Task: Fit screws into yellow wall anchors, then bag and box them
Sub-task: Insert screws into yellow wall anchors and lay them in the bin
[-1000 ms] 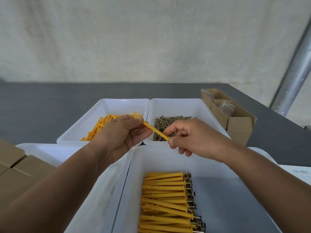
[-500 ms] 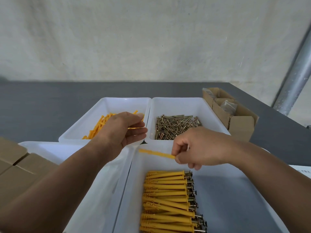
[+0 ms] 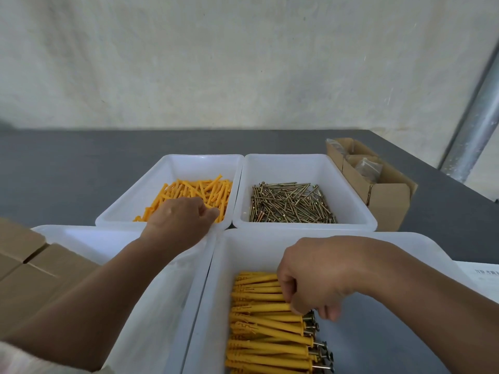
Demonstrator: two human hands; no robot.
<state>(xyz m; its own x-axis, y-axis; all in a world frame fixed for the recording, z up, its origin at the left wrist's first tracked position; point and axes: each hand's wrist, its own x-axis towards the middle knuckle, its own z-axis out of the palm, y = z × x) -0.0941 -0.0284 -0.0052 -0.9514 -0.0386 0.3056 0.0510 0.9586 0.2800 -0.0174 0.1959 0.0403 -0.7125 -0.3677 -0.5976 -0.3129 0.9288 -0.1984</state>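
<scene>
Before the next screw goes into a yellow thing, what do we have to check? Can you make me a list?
1. Enough loose anchors to pick from: ok, there is a good pile.
2. Enough screws: ok, lots are there.
3. Left hand has one anchor: cannot tell, its curled fingers are down in the pile and hide it.
4. Right hand free to fetch a screw: not ok, it is down at the finished anchors.
5. Finished anchors lie neat: ok, they lie side by side with the screw heads all to the right.
</scene>
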